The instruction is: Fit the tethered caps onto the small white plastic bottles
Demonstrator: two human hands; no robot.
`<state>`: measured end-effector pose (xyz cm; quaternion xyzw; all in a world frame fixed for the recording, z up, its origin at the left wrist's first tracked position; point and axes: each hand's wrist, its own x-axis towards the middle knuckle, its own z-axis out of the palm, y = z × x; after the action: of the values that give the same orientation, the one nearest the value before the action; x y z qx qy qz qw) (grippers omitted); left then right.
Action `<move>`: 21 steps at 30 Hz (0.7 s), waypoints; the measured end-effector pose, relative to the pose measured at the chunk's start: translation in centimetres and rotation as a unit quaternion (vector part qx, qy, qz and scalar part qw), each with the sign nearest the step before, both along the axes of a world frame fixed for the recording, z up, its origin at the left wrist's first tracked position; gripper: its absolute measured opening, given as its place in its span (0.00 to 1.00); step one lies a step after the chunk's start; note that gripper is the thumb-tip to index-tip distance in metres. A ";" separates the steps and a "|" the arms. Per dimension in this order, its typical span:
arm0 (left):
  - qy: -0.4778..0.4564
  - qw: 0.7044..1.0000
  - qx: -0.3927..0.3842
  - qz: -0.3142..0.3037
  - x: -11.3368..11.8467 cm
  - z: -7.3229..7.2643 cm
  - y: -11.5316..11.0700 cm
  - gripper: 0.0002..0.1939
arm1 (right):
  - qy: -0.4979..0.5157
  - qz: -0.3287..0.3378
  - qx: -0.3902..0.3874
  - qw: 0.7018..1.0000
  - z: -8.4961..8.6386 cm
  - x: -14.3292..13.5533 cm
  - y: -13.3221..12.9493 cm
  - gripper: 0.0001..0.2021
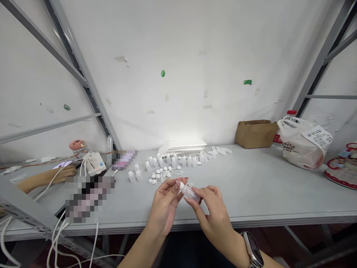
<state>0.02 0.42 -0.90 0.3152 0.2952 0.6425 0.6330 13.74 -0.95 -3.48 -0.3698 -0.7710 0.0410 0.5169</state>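
Plastic bottle, one, in two hands

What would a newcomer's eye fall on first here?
Probably the small translucent bottle held at front centre, the left hand at its tip and the right hand on its body. Beyond it, similar bottles and loose white caps dot the grey table. A white plastic bag stands out at the right.

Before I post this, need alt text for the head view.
A person's left hand holds the white cap of a small translucent plastic bottle, the right hand its body, over a gray shelf. Beyond are similar bottles and loose white caps; a brown paper bag and white plastic carrier bag stand at right.
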 end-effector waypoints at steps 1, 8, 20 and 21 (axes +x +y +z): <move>-0.003 1.000 -0.001 -0.002 0.1 0.0 -0.1 0.05 | -0.009 -0.005 0.013 1.000 0.0 0.1 0.0 0.12; 0.003 1.000 0.015 0.006 0.2 -0.2 -0.3 0.07 | 0.062 0.019 -0.052 0.997 0.5 0.0 -0.4 0.09; 0.088 0.994 0.040 0.043 0.3 -1.0 0.3 0.07 | 0.337 0.259 -0.480 0.768 2.7 0.1 0.8 0.18; 0.086 0.994 0.039 0.045 0.4 -1.1 0.3 0.07 | 0.338 0.240 -0.465 0.783 2.6 -0.1 0.8 0.17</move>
<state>0.38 0.76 -1.95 0.3805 0.3372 0.6518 0.5627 13.69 -0.13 -0.86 -0.3310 -0.4986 0.6389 0.4834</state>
